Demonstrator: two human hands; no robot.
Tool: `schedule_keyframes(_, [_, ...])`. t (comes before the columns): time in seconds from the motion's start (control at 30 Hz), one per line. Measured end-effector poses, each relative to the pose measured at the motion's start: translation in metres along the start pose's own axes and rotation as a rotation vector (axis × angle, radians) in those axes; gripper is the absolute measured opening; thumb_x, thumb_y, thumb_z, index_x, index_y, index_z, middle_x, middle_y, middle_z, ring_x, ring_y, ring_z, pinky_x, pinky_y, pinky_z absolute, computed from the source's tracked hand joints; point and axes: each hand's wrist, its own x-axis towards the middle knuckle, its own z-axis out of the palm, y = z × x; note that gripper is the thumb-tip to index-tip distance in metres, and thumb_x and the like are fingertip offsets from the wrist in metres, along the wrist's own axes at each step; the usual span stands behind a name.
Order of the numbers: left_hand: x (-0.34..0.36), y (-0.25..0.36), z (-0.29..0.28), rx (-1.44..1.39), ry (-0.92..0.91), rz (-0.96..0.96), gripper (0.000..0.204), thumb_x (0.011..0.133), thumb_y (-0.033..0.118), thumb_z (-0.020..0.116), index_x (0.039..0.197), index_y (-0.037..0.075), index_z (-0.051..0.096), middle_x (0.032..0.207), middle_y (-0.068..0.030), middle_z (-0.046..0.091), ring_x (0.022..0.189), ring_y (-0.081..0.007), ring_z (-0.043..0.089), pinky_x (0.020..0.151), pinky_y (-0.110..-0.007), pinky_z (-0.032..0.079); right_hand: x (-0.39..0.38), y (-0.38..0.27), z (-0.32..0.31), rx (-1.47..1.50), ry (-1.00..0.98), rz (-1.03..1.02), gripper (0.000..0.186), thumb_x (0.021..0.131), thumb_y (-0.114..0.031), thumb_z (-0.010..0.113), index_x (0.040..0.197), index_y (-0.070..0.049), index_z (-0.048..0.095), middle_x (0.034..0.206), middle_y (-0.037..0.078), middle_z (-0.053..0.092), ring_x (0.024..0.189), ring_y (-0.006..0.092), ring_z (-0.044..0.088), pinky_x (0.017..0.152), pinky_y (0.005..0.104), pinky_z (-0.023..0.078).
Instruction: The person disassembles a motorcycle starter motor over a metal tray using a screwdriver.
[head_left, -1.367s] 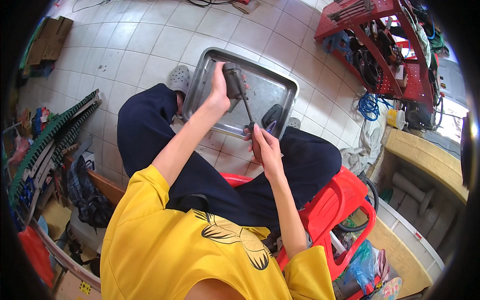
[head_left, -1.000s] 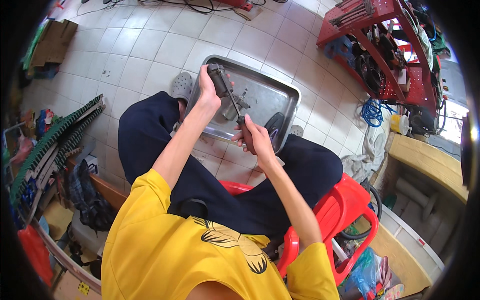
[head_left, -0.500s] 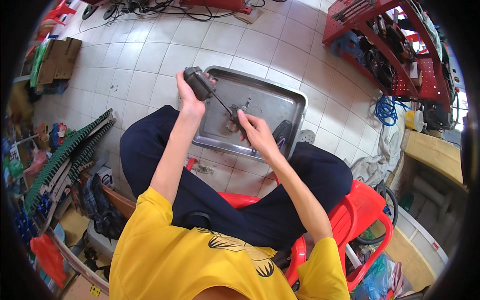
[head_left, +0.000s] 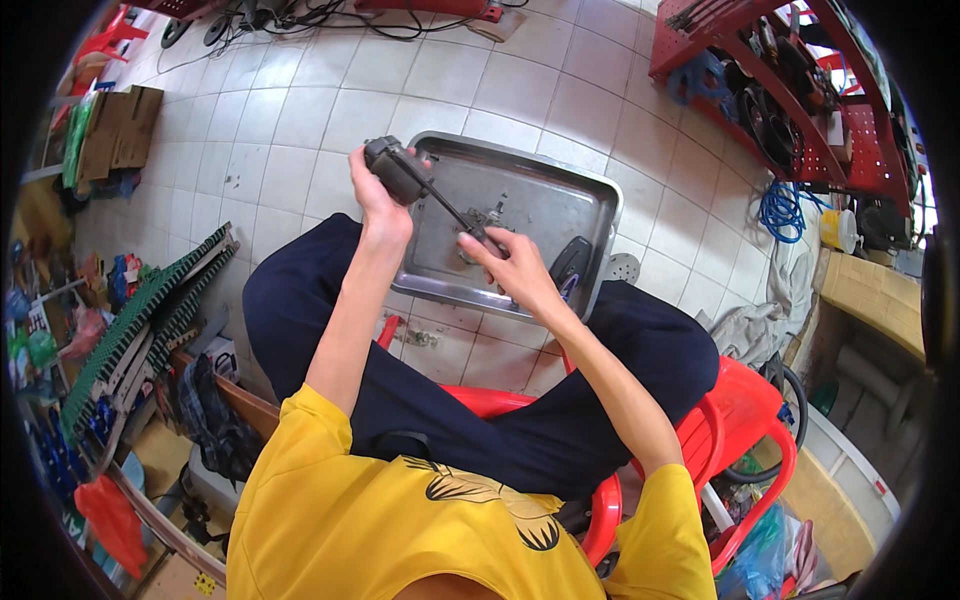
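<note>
My left hand (head_left: 376, 207) is wrapped round a dark grey, roughly cylindrical metal part (head_left: 398, 174), held up over the left edge of a metal tray (head_left: 545, 160). In my right hand (head_left: 525, 270) is the handle of a screwdriver (head_left: 447, 207). Its long dark shaft slants up and left to the metal part; the exact spot its tip touches is too small to make out. Below my hands, small metal pieces (head_left: 497, 211) lie in the tray, partly covered by the right hand. A black-handled tool (head_left: 571, 260) rests at the tray's right side.
The tray stands on a tiled floor (head_left: 330, 120) between my knees. A red chair (head_left: 735, 400) is under me. At the far right is a red metal rack (head_left: 850, 140) with a blue hose (head_left: 780, 212) beside it. Green-black strips (head_left: 150, 300) lean at the left.
My right hand's fingers have shifted on the screwdriver handle, with the thumb now further left. The left hand still holds the metal part in nearly the same place. The whole view has shifted slightly.
</note>
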Motion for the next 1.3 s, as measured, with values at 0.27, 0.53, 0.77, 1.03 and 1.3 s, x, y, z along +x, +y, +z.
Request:
schedule_keyframes(0.27, [0.014,0.016,-0.018,-0.006,0.042,0.086,0.06,0.098,0.057,0.035,0.112,0.005,0.059,0.114,-0.0192,0.062,0.102,-0.0419,0.063,0.092,-0.056,0.054,0.014,-0.02,-0.013,0.125,0.131,-0.101,0.036,0.086,-0.031,0.083,0.093,0.002,0.07,0.071,0.005,0.068,0.06,0.0096,0.063,0.054,0.0278,0.049])
schedule_keyframes(0.53, [0.0,0.004,-0.012,-0.011,0.042,0.018,0.062,0.099,0.057,0.032,0.117,0.004,0.057,0.118,-0.0202,0.062,0.107,-0.0408,0.063,0.093,-0.056,0.053,0.005,-0.027,-0.03,-0.057,0.255,-0.196,0.041,0.087,-0.039,0.081,0.094,0.0,0.074,0.076,0.008,0.072,0.062,0.0122,0.066,0.058,0.0298,0.052])
schedule_keyframes(0.77, [-0.004,0.001,-0.006,-0.047,0.041,0.005,0.062,0.099,0.057,0.034,0.119,0.003,0.057,0.119,-0.0204,0.062,0.108,-0.0414,0.063,0.095,-0.054,0.053,0.006,-0.025,-0.033,-0.085,0.211,-0.101,0.045,0.087,-0.042,0.079,0.099,0.001,0.072,0.08,0.012,0.075,0.062,0.0157,0.067,0.061,0.0317,0.052])
schedule_keyframes(1.03, [-0.009,-0.004,-0.004,-0.061,0.07,0.025,0.06,0.099,0.057,0.036,0.116,0.004,0.059,0.118,-0.0204,0.063,0.107,-0.0414,0.064,0.094,-0.051,0.054,-0.003,-0.02,-0.027,-0.317,0.219,-0.158,0.047,0.085,-0.043,0.081,0.094,0.001,0.065,0.075,0.012,0.071,0.063,0.0186,0.068,0.062,0.0343,0.052])
schedule_keyframes(1.3, [-0.014,-0.013,0.001,-0.036,0.055,-0.007,0.055,0.098,0.055,0.039,0.106,0.008,0.064,0.104,-0.016,0.067,0.098,-0.0377,0.068,0.089,-0.049,0.056,-0.013,-0.017,-0.027,-0.369,0.17,-0.137,0.049,0.085,-0.043,0.081,0.088,0.001,0.061,0.062,0.007,0.059,0.066,0.0187,0.066,0.061,0.0329,0.049])
